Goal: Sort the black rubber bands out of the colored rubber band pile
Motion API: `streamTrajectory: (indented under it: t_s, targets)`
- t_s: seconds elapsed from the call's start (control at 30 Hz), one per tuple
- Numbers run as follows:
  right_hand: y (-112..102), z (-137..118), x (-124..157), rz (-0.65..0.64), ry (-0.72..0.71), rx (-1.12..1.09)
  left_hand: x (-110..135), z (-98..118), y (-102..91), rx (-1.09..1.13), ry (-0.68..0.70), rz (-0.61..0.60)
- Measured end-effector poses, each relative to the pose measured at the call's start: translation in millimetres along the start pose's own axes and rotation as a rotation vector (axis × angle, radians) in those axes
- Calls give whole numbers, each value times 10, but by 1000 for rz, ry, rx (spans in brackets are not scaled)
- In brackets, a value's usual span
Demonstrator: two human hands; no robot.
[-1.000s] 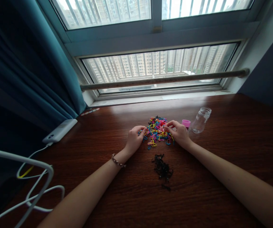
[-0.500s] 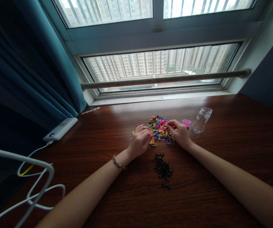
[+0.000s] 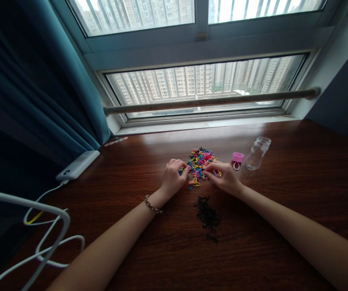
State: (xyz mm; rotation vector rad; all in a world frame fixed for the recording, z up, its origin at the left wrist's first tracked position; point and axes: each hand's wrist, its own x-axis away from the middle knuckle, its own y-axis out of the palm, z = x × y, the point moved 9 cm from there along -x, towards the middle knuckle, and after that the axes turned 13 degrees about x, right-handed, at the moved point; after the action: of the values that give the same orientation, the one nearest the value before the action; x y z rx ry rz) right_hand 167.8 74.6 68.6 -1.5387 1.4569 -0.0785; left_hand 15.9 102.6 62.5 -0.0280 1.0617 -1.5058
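Left hand [image 3: 173, 178] and right hand [image 3: 226, 178] at either side of bright rubber-band pile [image 3: 198, 163] on wooden table [image 3: 252, 226]. Fingers pinched close; can't tell if gripping any. Black pile [image 3: 207, 213] nearer.

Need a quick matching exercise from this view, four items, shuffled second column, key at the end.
Things
1. Jar
2. Pile of small black pieces
3. Braided bracelet
4. Pink lid

Places and states
A. On the table, nearer the person than the multicoloured pile of small loops
B. Just to the left of the jar
C. Around the left wrist
D. Transparent, with its mouth uncovered

Pairs
1-D, 2-A, 3-C, 4-B
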Motion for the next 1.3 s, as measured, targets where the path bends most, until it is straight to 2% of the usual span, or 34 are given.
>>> streamTrajectory:
  t_s: [0.07,0.13,0.3,0.47,0.67,0.77,0.9,1.0,1.07,1.3]
  targets:
    - [154,-239,58,-187,-158,-56,-27,-161,-5,-23,-93,29]
    - [231,-342,105,-277,-239,-67,-31,-208,40,-19,-112,-2]
    - [92,-56,16,-34,-137,168,3,-147,141,-57,-74,-93]
    - [137,221,-10,-23,-50,326,9,-158,155,-77,-76,-94]
    - [111,385,-3,10,65,335,-18,-73,58,20,-37,-20]
    - [100,409,-9,16,90,338,12,109,58,117,71,-40]
    - [83,422,-14,17,120,346,175,479,191,243,320,-199]
    - [50,436,-12,43,143,310,325,685,301,225,464,-329]
    - [13,467,-5,82,174,257,363,722,329,196,488,-360]
    - [-77,562,24,173,262,172,263,596,220,247,394,-209]
